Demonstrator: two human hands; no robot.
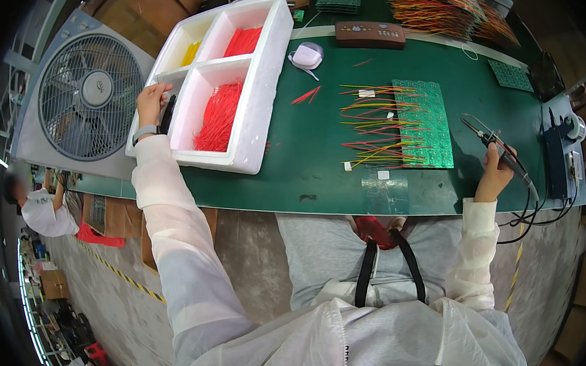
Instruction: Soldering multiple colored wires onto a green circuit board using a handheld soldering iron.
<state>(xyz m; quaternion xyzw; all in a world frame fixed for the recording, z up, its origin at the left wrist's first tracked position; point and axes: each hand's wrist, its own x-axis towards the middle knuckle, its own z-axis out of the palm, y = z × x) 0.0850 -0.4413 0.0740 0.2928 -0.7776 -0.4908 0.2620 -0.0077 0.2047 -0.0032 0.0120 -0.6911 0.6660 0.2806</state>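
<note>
In the head view, the left hand [152, 102] is at the left side of the foam box [268, 82], fingers curled together; whether they pinch anything I cannot tell. The right hand [493, 177] has its fingers closed round the iron [514, 163] by the handle, probably to stay clear of its tip. The board [434, 120] lies on the desk [313, 171] between box and iron, wires [367, 143] trailing left, likely leaving its right side free.

A green circuit board [431, 124] lies flat near the front edge of the table [312, 161], red and yellow wires [371, 123] fanning left. A dark soldering iron [513, 161] slants near the right front corner, tip leftward.
</note>
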